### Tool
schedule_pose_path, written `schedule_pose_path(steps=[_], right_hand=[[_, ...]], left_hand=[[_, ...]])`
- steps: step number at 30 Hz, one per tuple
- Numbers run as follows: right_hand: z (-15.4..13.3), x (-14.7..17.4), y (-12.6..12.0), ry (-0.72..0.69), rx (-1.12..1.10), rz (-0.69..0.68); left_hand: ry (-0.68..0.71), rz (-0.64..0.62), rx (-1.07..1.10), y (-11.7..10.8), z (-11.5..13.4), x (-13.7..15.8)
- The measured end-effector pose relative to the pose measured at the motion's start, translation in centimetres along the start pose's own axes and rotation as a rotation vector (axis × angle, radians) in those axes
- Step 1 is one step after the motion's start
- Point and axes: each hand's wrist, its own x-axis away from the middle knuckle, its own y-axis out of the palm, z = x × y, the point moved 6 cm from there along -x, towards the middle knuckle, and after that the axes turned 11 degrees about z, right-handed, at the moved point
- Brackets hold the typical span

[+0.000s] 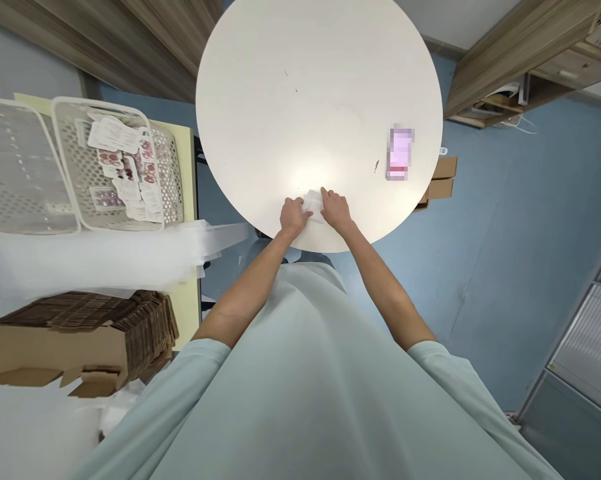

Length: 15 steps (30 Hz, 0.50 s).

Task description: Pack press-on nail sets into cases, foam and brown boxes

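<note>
At the near edge of the round white table (320, 80), a small, whitish, folded sheet (313, 204) lies between my hands. It looks thin and slightly see-through, like foam wrap or a soft bag; whether anything is inside does not show. My left hand (293, 217) is closed on its left side, thumb towards the middle. On the right side, my right hand (335, 209) has its fingers curled onto the sheet, pressing it against the tabletop.
A blurred pink-and-white item (399, 153) lies on the table's right. To my left, a side table (184, 300) bears a white basket (167, 177) of small carded packs, long white sheets (105, 260) and flattened brown cardboard boxes (60, 347). Small cardboard boxes (441, 179) show beyond the table's right edge.
</note>
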Motion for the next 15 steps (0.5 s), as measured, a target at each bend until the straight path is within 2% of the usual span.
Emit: schedule_pose_path(steps=[6, 10, 13, 15], right_hand=[[0.9, 5.2, 0.3, 0.308, -0.008, -0.027], [0.1, 8.2, 1.4, 0.464, -0.083, -0.034], [-1.6, 8.8, 2.1, 0.542, -0.108, -0.039], [-3.3, 8.1, 2.5, 0.564, -0.093, -0.054]], left_hand=[[-0.128, 0.067, 0.058, -0.2, -0.9, 2.5], [-0.149, -0.008, 0.126, -0.4, -1.3, 3.0], [-0.118, -0.071, 0.151, -1.7, -1.8, 2.8], [-0.114, -0.068, 0.140, -3.2, -2.7, 2.5]])
